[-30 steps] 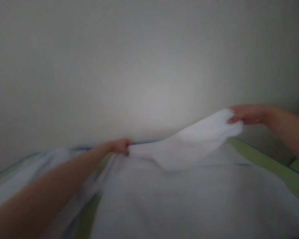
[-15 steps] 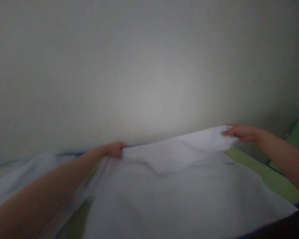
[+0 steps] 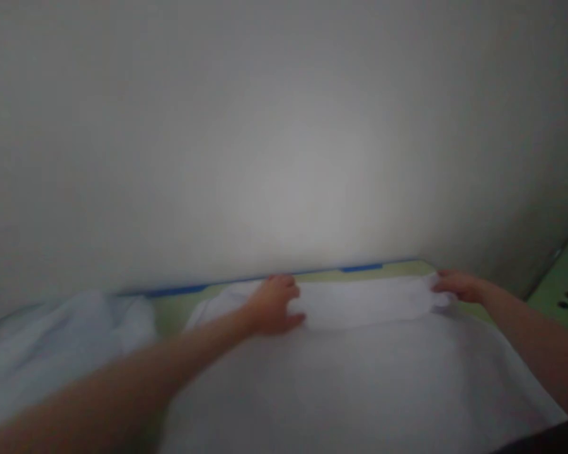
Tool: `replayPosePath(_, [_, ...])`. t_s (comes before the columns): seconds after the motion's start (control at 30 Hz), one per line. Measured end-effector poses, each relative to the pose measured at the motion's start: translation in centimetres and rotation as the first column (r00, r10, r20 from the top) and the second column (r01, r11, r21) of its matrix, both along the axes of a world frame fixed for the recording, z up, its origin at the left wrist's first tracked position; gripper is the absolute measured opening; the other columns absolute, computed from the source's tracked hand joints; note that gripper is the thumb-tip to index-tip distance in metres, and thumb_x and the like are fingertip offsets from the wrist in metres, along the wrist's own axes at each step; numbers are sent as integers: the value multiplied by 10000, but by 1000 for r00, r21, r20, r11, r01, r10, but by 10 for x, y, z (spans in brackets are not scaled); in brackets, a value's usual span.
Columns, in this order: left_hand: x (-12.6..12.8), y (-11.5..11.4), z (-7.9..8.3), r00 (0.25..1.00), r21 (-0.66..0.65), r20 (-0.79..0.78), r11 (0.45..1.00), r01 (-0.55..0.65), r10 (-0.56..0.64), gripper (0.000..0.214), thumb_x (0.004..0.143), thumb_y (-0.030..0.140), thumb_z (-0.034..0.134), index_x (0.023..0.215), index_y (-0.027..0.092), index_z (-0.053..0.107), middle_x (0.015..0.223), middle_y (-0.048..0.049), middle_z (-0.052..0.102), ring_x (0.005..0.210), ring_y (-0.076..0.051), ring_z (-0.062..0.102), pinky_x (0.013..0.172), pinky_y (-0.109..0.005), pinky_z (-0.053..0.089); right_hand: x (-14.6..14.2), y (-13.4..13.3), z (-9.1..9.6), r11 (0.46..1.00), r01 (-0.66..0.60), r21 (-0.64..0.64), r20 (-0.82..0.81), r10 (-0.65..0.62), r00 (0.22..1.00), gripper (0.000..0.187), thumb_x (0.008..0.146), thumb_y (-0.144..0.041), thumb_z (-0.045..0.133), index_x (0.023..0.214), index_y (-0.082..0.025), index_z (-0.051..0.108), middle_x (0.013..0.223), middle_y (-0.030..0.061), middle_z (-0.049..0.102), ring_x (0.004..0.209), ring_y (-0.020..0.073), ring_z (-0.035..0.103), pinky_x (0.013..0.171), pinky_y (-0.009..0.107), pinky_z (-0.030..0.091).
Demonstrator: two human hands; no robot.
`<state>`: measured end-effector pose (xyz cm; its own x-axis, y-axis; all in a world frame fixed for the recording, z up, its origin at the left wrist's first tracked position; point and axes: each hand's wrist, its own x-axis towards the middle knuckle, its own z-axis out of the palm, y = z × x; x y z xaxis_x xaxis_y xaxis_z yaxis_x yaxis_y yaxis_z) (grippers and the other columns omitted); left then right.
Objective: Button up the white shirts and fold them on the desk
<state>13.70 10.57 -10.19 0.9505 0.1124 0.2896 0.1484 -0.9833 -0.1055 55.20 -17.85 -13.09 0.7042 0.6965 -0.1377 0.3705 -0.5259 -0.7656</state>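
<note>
Fingers of the left hand had let go of the far edge and moved inward, spread and curved at the folded band of the white fabric on the table. That band, slanting up half a second earlier, lay low and nearly level, so the turned-over part seemed almost settled. At its end, the right hand still pinched a corner. Blur hid whether the left fingertips pressed down. A crumpled white cloth ran off leftward, partly behind the left forearm; the fabric's near side was cut off, and a dark shape lower right stayed unclear.
</note>
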Motion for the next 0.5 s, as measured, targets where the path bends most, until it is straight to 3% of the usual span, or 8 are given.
replayPosePath(0.07, [10, -34, -11, 991, -13, -102, 996, 87, -87, 420, 686, 557, 573, 888, 190, 607, 917, -138, 591, 883, -273, 546, 786, -410, 406, 6, 4, 4, 1000, 8, 21, -158, -4, 987, 181, 588, -157, 623, 762, -205, 610, 809, 105, 685, 758, 239, 651, 679, 303, 530])
replayPosePath(0.17, [16, -52, -24, 961, -36, -253, 994, 105, -111, 196, 785, 345, 501, 787, 178, 603, 762, -129, 593, 762, -248, 572, 702, -396, 425, 13, 13, 24, 996, 24, 84, -214, -6, 977, 243, 589, -132, 617, 820, -205, 600, 826, 106, 680, 775, 231, 643, 686, 280, 512])
replayPosePath(0.23, [16, -48, -26, 949, -32, -283, 990, 136, -139, 156, 794, 215, 452, 732, 174, 589, 737, -123, 589, 753, -236, 574, 697, -386, 430, 15, 18, 41, 993, 23, 117, -201, 2, 979, 300, 603, -129, 609, 895, -198, 587, 863, 103, 677, 774, 215, 639, 683, 266, 502])
replayPosePath(0.33, [14, -34, -22, 967, -5, -193, 986, 165, -163, 131, 779, 247, 488, 816, 170, 587, 868, -135, 591, 838, -242, 561, 723, -381, 435, 15, 23, 59, 978, -19, 210, -207, 63, 976, 377, 613, -124, 612, 981, -184, 556, 929, 99, 669, 785, 197, 637, 683, 253, 492])
replayPosePath(0.43, [14, -24, -17, 972, -8, -179, 988, 154, -153, 171, 768, 300, 517, 856, 177, 597, 882, -130, 591, 841, -233, 563, 722, -365, 441, 13, 25, 59, 962, -50, 268, -215, 110, 970, 341, 613, -133, 624, 943, -188, 554, 904, 96, 676, 742, 193, 640, 661, 258, 498])
replayPosePath(0.5, [16, -20, -14, 956, -5, -243, 986, 167, -164, 153, 789, 271, 485, 783, 184, 611, 794, -114, 597, 787, -217, 574, 697, -347, 440, 13, 25, 52, 969, -58, 240, -119, 89, 989, 266, 628, -158, 614, 889, -186, 568, 846, 107, 682, 694, 204, 642, 626, 270, 505])
